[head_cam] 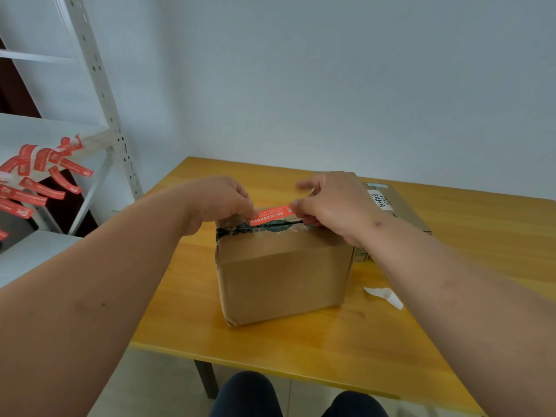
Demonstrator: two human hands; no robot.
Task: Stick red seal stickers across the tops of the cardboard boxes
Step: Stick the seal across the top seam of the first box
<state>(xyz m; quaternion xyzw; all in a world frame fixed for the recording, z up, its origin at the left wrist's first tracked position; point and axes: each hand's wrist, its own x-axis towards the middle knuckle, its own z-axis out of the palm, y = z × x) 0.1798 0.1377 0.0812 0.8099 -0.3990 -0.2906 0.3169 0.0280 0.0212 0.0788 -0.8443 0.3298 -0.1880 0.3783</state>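
Observation:
A brown cardboard box (282,278) stands in the middle of the yellow wooden table (301,353). Old clear tape with dark print runs along its top seam. A red seal sticker (272,215) with white characters is stretched just above the box top. My left hand (219,203) pinches its left end and my right hand (334,203) pinches its right end. A second cardboard box (403,212) with a white label lies flat behind the first, partly hidden by my right hand.
A white metal shelf rack (99,94) stands at the left, with several red seal stickers (42,179) hanging from its edge. A scrap of white backing paper (385,296) lies on the table to the right of the box. My knees show below the table's front edge.

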